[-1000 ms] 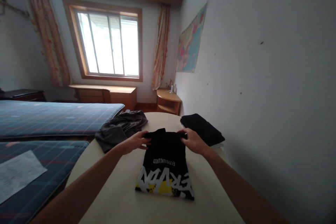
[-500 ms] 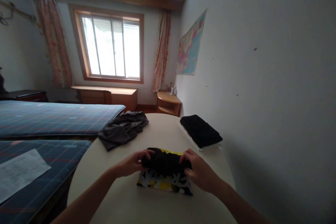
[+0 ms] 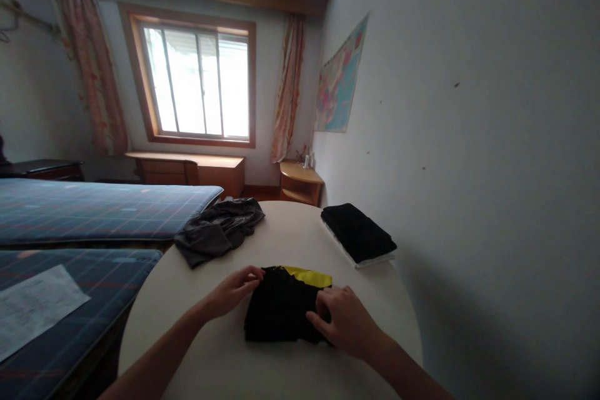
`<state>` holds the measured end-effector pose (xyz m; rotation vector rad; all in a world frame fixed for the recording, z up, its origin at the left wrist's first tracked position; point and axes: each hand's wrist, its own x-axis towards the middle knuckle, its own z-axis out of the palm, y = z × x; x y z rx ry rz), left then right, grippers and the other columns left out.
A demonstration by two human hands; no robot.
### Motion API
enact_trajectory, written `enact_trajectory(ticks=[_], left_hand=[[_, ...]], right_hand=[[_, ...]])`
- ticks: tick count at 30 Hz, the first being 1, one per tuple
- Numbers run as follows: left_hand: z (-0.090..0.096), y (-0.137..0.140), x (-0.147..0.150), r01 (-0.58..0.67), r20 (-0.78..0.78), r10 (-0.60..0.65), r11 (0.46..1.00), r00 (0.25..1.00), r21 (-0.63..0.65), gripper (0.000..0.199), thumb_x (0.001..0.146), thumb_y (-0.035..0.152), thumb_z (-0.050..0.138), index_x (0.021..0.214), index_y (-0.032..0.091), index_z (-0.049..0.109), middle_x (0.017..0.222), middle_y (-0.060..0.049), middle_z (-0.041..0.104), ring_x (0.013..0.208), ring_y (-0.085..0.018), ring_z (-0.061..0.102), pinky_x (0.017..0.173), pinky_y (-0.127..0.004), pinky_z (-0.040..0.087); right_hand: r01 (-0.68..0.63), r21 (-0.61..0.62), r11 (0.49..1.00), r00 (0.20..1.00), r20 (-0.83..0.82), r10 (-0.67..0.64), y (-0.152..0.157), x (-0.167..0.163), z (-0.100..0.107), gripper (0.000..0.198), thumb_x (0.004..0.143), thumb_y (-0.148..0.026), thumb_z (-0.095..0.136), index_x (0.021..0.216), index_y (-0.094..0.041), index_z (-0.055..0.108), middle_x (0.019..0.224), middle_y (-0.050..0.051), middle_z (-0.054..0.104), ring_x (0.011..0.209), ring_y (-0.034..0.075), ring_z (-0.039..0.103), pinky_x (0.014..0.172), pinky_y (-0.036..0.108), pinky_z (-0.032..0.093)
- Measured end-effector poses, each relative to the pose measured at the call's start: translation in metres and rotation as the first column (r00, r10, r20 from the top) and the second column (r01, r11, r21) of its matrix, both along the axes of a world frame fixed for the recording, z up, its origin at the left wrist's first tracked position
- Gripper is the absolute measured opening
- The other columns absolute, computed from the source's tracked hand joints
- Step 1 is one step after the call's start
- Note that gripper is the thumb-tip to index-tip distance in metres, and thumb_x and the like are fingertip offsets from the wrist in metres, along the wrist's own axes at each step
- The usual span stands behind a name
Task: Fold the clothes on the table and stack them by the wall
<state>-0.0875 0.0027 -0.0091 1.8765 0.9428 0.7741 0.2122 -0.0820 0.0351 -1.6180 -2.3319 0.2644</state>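
A folded black garment with a yellow part [image 3: 281, 315] lies flat on the round, cream-coloured table [image 3: 210, 362]. Its black side faces up, and the yellow shows along the far edge. My left hand [image 3: 234, 292] is at the garment's far left corner, fingers stretched out and their tips touching the edge. Over the right side rests my right hand [image 3: 347, 323], its fingers bent and its thumb apart from them on the black cloth. Parts of the right edge are hidden under that hand.
A crumpled dark grey garment [image 3: 220, 231] lies at the table's far left. Folded black cloth [image 3: 356, 232] sits on something white at the far right, near the wall [image 3: 492, 200]. Left of the table are blue plaid mattresses [image 3: 107, 209] and a paper sheet [image 3: 37, 300].
The black flap that both hands gripped has come down toward me and now covers the printed white and yellow front. My right hand has moved slightly nearer, and my left fingers have straightened.
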Motion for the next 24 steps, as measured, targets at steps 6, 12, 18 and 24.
enact_trajectory(ticks=[6, 12, 18, 24], left_hand=[[-0.012, 0.037, 0.008, -0.140, -0.116, 0.140, 0.990, 0.983, 0.000, 0.038, 0.073, 0.031, 0.061, 0.109, 0.019, 0.059, 0.088, -0.003, 0.070, 0.076, -0.018, 0.064, 0.071, -0.029, 0.051], [-0.020, 0.040, 0.018, -0.144, -0.046, 0.152, 0.979, 0.987, 0.144, 0.034, 0.075, 0.024, 0.055, 0.107, 0.018, 0.065, 0.100, -0.007, 0.073, 0.092, -0.021, 0.065, 0.087, -0.033, 0.050], [-0.032, 0.041, 0.021, -0.221, -0.111, 0.258, 0.936, 0.960, 0.273, 0.033, 0.076, 0.017, 0.051, 0.104, 0.019, 0.069, 0.103, -0.005, 0.073, 0.098, -0.020, 0.064, 0.091, -0.030, 0.047], [-0.027, 0.047, 0.022, -0.279, -0.169, 0.339, 0.912, 0.925, 0.302, 0.029, 0.073, 0.014, 0.052, 0.092, 0.018, 0.074, 0.091, -0.005, 0.075, 0.090, -0.020, 0.066, 0.086, -0.028, 0.048]], right_hand=[[-0.217, 0.089, 0.972, 0.975, -0.027, 0.220, 0.006, -0.048, -0.005, 0.075, 0.064, -0.062, 0.077, 0.126, -0.026, 0.056, 0.136, 0.009, 0.053, 0.125, 0.032, 0.046, 0.108, 0.044, 0.029], [-0.295, 0.116, 0.949, 0.956, 0.021, 0.294, 0.011, -0.086, -0.026, 0.051, 0.077, -0.038, 0.072, 0.123, -0.024, 0.057, 0.127, 0.009, 0.060, 0.115, 0.031, 0.052, 0.099, 0.045, 0.039], [-0.059, 0.147, 0.987, 0.936, -0.337, 0.106, 0.019, -0.083, -0.039, 0.014, 0.088, -0.016, 0.050, 0.098, -0.020, 0.061, 0.096, 0.005, 0.067, 0.091, 0.020, 0.061, 0.084, 0.031, 0.044], [-0.107, 0.249, 0.963, 0.922, -0.337, 0.190, 0.016, -0.078, -0.042, 0.013, 0.083, -0.013, 0.051, 0.093, -0.019, 0.056, 0.091, 0.006, 0.064, 0.087, 0.021, 0.058, 0.081, 0.033, 0.043]])
